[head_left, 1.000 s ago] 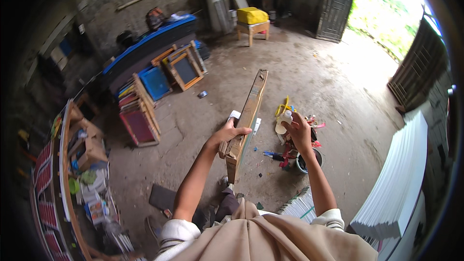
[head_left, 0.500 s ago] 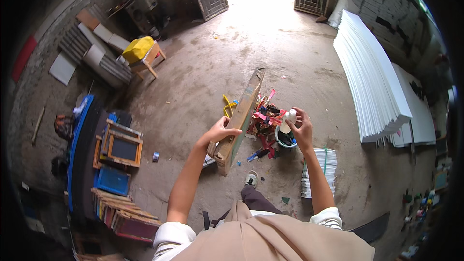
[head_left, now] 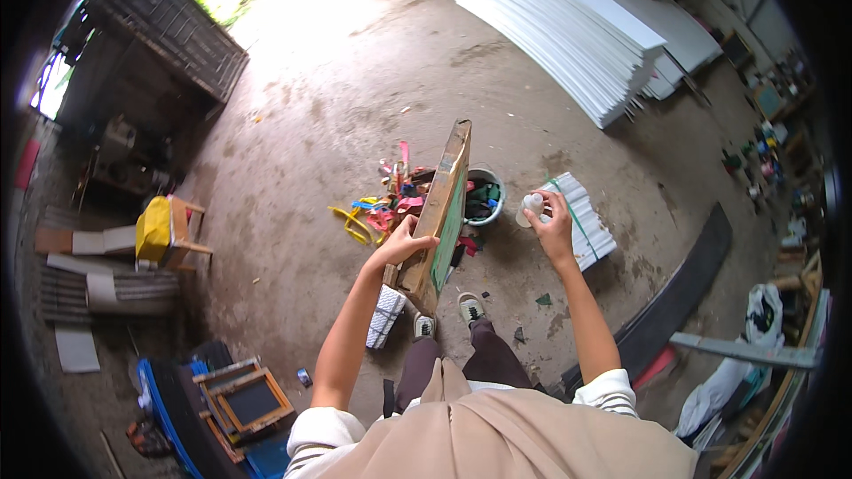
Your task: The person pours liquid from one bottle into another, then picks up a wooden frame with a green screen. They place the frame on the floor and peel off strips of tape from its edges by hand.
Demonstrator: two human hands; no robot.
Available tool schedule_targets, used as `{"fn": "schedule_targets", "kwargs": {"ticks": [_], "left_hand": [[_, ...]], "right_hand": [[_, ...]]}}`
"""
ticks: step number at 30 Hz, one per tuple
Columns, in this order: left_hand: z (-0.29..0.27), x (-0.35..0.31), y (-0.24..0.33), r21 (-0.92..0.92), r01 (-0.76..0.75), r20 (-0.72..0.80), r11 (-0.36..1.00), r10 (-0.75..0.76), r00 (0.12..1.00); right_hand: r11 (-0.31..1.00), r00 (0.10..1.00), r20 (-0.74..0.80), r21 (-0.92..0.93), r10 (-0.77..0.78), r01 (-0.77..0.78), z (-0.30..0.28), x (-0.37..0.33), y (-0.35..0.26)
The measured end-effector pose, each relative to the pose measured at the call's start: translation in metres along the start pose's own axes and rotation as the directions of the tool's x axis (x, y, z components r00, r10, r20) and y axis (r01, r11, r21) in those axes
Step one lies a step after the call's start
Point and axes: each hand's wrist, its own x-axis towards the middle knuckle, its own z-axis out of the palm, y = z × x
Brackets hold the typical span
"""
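My left hand (head_left: 405,245) grips a wooden screen-like frame (head_left: 438,195) by its edge. The frame stands on its side in the air, with bare worn wood toward the left and a green face toward the right. My right hand (head_left: 555,229) has its fingers closed round a small white plastic bottle (head_left: 532,206), held apart from the frame. Below on the floor, a pail (head_left: 499,204) with dark scraps in it is partly hidden behind the frame. Colourful strips and scraps (head_left: 383,211) lie heaped beside it.
A strapped white bundle (head_left: 587,222) lies right of the pail, another (head_left: 384,319) by my left foot. White sheets (head_left: 568,31) are stacked far right. A dark curved panel (head_left: 683,288) lies at right. Framed screens (head_left: 251,401) stand lower left; a yellow-topped stool (head_left: 164,232) stands left.
My view has turned to the right, so the doorway and stool have shifted left in it. Both hands keep hold of the frame and the bottle, and both feet now show.
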Motion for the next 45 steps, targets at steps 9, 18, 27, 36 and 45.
{"fn": "schedule_targets", "kwargs": {"ticks": [9,18,27,36,45], "left_hand": [[0.028,0.041,-0.021,0.09,-0.082,0.328,0.993,0.048,0.943],[0.047,0.045,-0.036,0.094,-0.105,0.472,0.99,0.048,0.88],[0.149,0.07,-0.059,0.187,-0.015,0.401,0.982,-0.063,0.914],[0.212,0.097,-0.162,0.088,0.125,0.309,0.988,-0.146,0.94],[0.223,0.125,-0.247,0.045,0.26,0.297,0.964,-0.262,0.918]], "right_hand": [[0.973,0.954,-0.27,-0.148,0.132,-0.177,-0.035,-0.091,-0.014],[0.946,0.893,-0.434,-0.222,0.12,-0.236,-0.044,-0.15,-0.009],[0.896,0.85,-0.421,-0.16,0.317,-0.414,-0.086,-0.179,0.095],[0.869,0.865,-0.358,-0.22,0.351,-0.444,-0.09,-0.199,0.222],[0.854,0.862,-0.277,-0.192,0.425,-0.483,-0.037,-0.193,0.268]]}}
